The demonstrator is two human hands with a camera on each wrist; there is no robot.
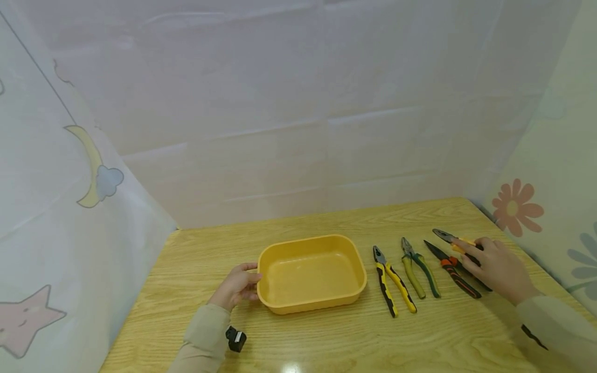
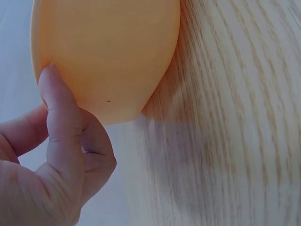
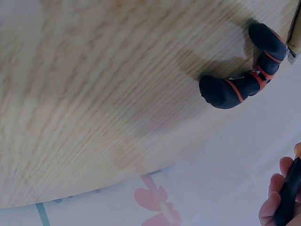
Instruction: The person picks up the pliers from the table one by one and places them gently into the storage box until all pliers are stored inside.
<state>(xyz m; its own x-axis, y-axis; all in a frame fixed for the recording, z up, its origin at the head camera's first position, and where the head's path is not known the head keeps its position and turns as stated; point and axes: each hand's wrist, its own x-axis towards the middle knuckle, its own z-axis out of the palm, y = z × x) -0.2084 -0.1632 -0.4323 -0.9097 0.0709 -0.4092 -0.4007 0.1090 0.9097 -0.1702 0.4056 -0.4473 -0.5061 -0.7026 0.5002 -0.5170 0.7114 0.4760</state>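
My left hand (image 1: 239, 286) pinches the left end of a yellow plastic tray (image 1: 342, 299), thumb inside the rim in the left wrist view and fingers outside. At the right, my right hand (image 1: 501, 268) holds pliers (image 1: 443, 235) with a grey head and yellow-and-black handles; a dark handle (image 3: 288, 200) shows against the fingers in the right wrist view. Just left of that hand lie long-nose pliers (image 1: 454, 269) with orange-and-black handles, partly hidden by it. Farther left are green-handled pliers (image 1: 428, 274) and yellow-and-black pliers (image 1: 384, 285), jaws pointing away from me.
The light wood table (image 1: 205, 248) has a pale curtain (image 1: 280, 129) behind it and printed sheets at both sides. A small black object (image 1: 236, 339) with a white mark shows beside the left sleeve (image 1: 205, 331). The right table edge runs close by the right hand.
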